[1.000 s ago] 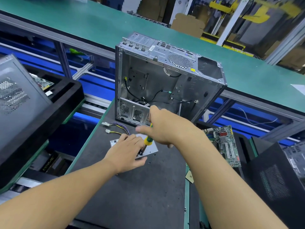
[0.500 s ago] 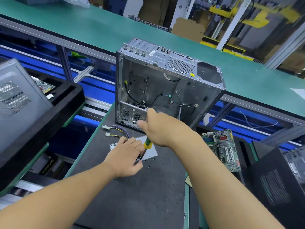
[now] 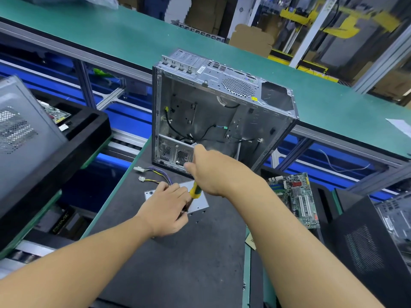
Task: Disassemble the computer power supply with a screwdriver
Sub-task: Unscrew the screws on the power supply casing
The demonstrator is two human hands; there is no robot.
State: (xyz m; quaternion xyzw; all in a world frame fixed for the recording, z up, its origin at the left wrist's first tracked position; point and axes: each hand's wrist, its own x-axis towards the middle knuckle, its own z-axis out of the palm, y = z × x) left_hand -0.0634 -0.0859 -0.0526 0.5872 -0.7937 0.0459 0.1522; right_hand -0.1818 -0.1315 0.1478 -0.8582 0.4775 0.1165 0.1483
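A flat grey power supply [image 3: 200,202] lies on the dark mat [image 3: 178,263], its coloured cables [image 3: 155,174] running off to the left. My left hand [image 3: 165,210] rests on top of it and covers most of it; the fingertips are curled by the screwdriver shaft. My right hand [image 3: 213,170] grips the yellow-green handle of a screwdriver [image 3: 195,191], which points down and left at the supply next to my left fingers. The tip is hidden.
An empty metal computer case [image 3: 222,116] stands upright just behind my hands. A motherboard [image 3: 293,198] lies at the right, beside a black case panel [image 3: 367,247]. A black tray [image 3: 73,138] and a grey case [image 3: 20,134] sit on the left. A green conveyor [image 3: 133,34] runs behind.
My view has drifted a little. My left fingers have curled slightly beside the screwdriver shaft; my right hand keeps the screwdriver at the same spot on the supply.
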